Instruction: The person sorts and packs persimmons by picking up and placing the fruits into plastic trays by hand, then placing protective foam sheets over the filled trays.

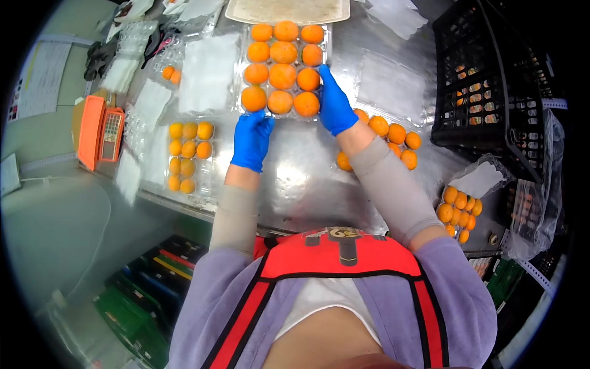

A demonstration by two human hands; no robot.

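Note:
A clear plastic fruit tray (pixel 327 44) filled with rows of oranges (pixel 283 76) is in front of me at the far middle of the metal table. My left hand (pixel 252 140), in a blue glove, has its fingers closed at the tray's near left corner. Along the right side, my right hand (pixel 337 103), gloved in blue too, grips the tray's edge with fingers pointing away from me. The undersides of both grips are hidden. Loose-looking oranges (pixel 396 133) in another clear pack lie beside my right forearm, partly covered by it.
Smaller orange packs (pixel 188 149) sit at the left and at the near right (pixel 460 212). A black crate (pixel 476 92) stands on the right. Empty clear trays (pixel 209 72) with white liners lie left and right (pixel 393 88). An orange scale (pixel 98 132) stands at the left edge.

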